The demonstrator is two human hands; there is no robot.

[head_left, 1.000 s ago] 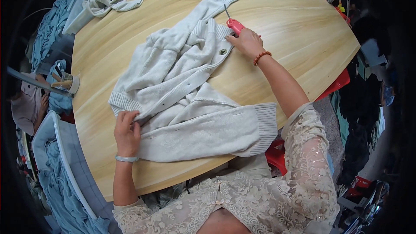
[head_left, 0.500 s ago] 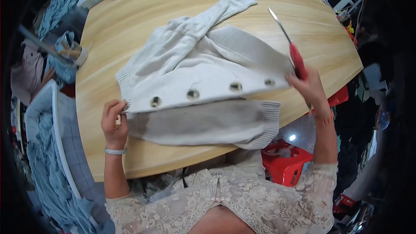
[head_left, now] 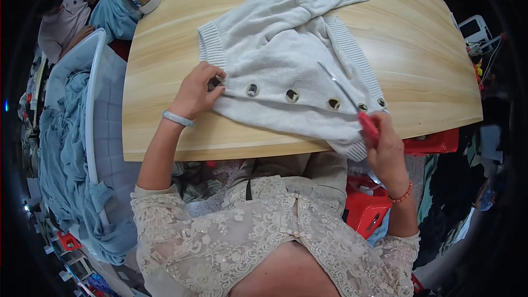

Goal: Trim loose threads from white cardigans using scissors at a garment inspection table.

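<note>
A cream knitted cardigan [head_left: 269, 49] lies on the wooden table, with a row of large dark buttons along its near band. My left hand [head_left: 193, 91] pinches the left end of that band, beside the ribbed edge. In my right hand [head_left: 386, 146] is a pair of scissors [head_left: 344, 86] with a red handle; the blades point up and left across the cardigan. The fingers of this hand are close to the band's right end, and whether they also touch the fabric I cannot tell. A ribbed cuff [head_left: 355, 149] hangs at the table's near edge.
To the left stands a pale plastic bin [head_left: 94, 126] heaped with blue knitwear [head_left: 63, 132]. Another person [head_left: 66, 19] handles blue fabric beyond it. A red stool [head_left: 366, 209] is under the near right side of the table [head_left: 429, 49].
The cardigan has shifted and its near sleeve is mostly covered now. My left hand has moved up and right with the band. The scissors have swung down over the fabric.
</note>
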